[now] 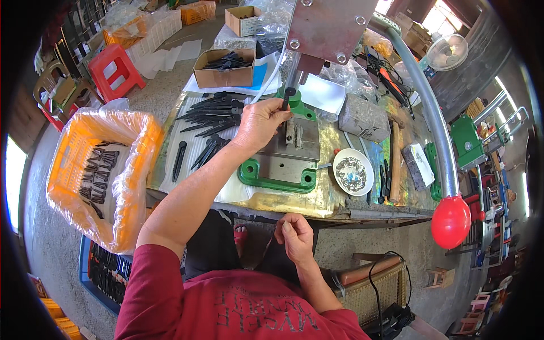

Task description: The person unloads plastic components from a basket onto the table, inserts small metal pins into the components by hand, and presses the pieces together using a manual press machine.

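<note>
Orange crate [85, 136] w/ plastic liner on the left, red stool [116, 68] behind it. Cardboard box [224, 67] at the back, white dish [352, 171] + hammer [395, 161] on the worktop [334, 198], fan [447, 52] top right.

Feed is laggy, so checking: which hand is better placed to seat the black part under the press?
Left. The left hand already holds the black part upright at the press, just under the ram. The right hand is closed, down by the bench edge, away from the press.
</note>
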Tool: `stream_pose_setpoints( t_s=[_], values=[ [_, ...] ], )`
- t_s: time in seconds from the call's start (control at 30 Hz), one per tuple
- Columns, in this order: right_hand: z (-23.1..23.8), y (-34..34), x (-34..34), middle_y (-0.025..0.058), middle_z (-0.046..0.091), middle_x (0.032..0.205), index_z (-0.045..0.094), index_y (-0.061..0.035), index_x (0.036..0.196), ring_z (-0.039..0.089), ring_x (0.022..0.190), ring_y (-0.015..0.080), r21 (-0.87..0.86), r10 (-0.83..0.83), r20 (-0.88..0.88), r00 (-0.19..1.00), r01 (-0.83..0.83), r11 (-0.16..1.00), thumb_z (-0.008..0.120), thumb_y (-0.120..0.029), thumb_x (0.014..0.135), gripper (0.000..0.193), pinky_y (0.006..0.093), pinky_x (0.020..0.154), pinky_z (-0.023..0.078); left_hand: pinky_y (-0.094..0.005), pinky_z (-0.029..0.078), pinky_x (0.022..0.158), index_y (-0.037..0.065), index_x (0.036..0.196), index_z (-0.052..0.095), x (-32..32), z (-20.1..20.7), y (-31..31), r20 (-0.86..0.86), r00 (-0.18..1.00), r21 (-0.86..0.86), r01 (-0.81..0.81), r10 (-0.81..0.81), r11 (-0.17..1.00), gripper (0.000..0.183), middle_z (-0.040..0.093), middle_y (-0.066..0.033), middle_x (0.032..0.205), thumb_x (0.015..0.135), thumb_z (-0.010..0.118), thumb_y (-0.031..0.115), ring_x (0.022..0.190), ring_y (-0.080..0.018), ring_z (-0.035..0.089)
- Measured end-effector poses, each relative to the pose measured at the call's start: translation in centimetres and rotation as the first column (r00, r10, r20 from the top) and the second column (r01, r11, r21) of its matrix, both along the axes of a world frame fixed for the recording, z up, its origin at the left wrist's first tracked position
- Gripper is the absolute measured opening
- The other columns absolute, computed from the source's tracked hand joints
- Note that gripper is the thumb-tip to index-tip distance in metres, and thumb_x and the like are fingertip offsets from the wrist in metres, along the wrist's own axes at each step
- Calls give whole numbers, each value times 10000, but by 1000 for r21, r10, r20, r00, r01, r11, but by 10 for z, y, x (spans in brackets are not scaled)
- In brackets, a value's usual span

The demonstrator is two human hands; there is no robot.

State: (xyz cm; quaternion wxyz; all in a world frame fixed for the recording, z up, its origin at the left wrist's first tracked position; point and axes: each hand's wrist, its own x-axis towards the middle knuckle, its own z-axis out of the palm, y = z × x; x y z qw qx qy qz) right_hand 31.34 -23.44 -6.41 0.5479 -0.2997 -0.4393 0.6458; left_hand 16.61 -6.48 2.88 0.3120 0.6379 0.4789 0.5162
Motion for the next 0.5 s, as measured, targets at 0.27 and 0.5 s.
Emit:
stream_pose_setpoints(
  t_s=[0.27, 0.5],
  values=[
    [4, -1, 0, 37, 459, 659, 456, 1, 856, 417, 542, 85, 4, 4, 19, 1000, -4, 1000, 476, -137, 834, 141, 192, 475, 341, -207, 437, 534, -4, 804, 560, 1, 0, 2, -147, 989, 165, 22, 2, 986, 85, 560, -63, 646, 740, 560, 53, 601, -52, 507],
    [7, -1, -1, 36, 461, 662, 458, 0, 848, 416, 542, 86, 20, 10, 51, 999, -11, 1000, 477, -138, 833, 140, 192, 477, 341, -235, 430, 567, -12, 796, 557, 2, -2, 1, -120, 993, 212, 18, 7, 977, 72, 567, -99, 663, 729, 550, 14, 603, -91, 530]
  ],
)
